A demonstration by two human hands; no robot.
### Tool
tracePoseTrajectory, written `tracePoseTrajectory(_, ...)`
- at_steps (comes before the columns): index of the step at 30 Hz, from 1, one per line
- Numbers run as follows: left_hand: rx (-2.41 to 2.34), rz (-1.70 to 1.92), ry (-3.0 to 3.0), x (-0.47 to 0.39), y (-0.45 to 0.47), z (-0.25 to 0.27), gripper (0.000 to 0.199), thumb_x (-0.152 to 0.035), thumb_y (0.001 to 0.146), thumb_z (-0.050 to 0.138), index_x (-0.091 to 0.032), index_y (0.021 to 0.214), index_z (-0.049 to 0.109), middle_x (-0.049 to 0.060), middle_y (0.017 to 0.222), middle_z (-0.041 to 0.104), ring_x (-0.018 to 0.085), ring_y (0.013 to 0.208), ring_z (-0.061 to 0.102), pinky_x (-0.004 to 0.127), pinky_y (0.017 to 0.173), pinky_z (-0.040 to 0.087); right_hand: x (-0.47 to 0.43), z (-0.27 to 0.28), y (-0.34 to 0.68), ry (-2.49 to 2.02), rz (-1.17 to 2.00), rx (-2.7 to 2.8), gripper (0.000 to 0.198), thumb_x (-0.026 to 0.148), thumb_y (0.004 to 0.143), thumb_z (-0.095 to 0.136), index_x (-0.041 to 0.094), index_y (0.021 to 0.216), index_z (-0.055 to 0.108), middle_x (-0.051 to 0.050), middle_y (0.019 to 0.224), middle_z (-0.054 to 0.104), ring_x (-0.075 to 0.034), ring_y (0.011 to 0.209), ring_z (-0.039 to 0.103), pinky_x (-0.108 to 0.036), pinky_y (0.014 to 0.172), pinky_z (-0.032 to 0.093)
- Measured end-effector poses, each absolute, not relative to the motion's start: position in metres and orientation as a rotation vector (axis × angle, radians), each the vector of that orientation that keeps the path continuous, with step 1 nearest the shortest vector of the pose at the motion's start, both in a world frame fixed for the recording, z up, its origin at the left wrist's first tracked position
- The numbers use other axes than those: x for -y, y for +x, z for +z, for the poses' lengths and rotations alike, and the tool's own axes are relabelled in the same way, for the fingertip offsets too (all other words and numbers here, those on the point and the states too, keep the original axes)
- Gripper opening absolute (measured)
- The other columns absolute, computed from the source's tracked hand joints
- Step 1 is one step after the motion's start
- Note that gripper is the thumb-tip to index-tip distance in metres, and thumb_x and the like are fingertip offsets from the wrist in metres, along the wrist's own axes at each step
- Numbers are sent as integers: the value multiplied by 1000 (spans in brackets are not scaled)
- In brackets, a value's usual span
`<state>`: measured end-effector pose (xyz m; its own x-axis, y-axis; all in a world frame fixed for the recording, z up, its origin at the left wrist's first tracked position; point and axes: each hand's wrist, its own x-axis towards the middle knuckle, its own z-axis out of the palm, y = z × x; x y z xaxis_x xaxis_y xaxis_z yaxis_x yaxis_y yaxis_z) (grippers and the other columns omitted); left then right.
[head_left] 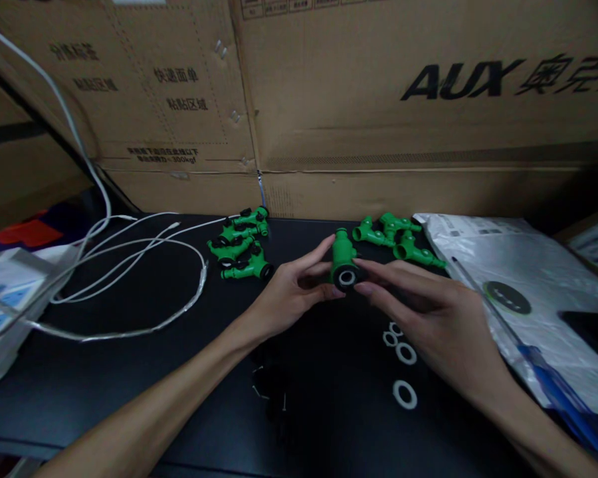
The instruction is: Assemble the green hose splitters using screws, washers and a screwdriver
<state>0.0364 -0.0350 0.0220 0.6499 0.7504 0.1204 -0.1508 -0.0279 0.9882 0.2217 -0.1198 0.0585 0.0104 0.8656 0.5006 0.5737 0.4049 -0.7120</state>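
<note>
My left hand point(292, 295) is closed around a green plastic hose fitting point(342, 251), held over the middle of the dark table. At its near end sits a black collar point(357, 273) with a pale ring point(347, 278) inside. The fingertips of my right hand point(428, 305) pinch this collar from the right. Below the right hand lie several loose white washers point(404, 395), partly hidden by it. Dark small parts point(272, 384), hard to make out against the table, are near my left forearm.
Green fittings with black parts point(246, 262) form a group at the back left; plainer green fittings point(403, 245) lie at the back right. A screwdriver point(543, 372) rests on a white plastic mailer point(468, 249). White cables point(144, 328) loop leftward. Cardboard boxes point(329, 99) wall off the back.
</note>
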Motion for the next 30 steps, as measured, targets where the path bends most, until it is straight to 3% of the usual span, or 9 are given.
tracePoseTrajectory(6, -535, 838, 1382, 30, 38, 19, 72, -16, 76, 82, -20, 143, 57, 6, 119, 77, 21, 100, 75, 35, 93, 59, 116, 58, 218, -1253, 991, 1356, 50, 30, 87, 75, 21, 135, 67, 1, 77, 77, -11, 66, 71, -22, 66, 61)
tracePoseTrajectory(9, -531, 878, 1393, 30, 39, 20, 63, -13, 74, 83, -17, 133, 62, 6, 113, 77, 19, 98, 74, 31, 90, 58, 116, 56, 215, -1210, 1128, 1240, 57, 31, 87, 76, 20, 141, 62, -1, 77, 77, -13, 68, 72, -25, 67, 62)
tracePoseTrajectory(17, -578, 896, 1413, 33, 40, 21, 58, -13, 72, 85, -18, 124, 62, 5, 109, 76, 21, 105, 72, 34, 94, 56, 118, 52, 212, -1212, 1126, 1094, 45, 30, 82, 81, 22, 125, 74, -1, 71, 76, -11, 64, 70, -23, 66, 59)
tracePoseTrajectory(30, -654, 883, 1625, 37, 38, 22, 61, -22, 81, 81, -20, 138, 61, 9, 121, 74, 25, 111, 70, 32, 87, 56, 117, 43, 214, -1200, 1080, 1100, 40, 32, 79, 84, 25, 117, 78, -2, 67, 75, -10, 61, 67, -23, 63, 55)
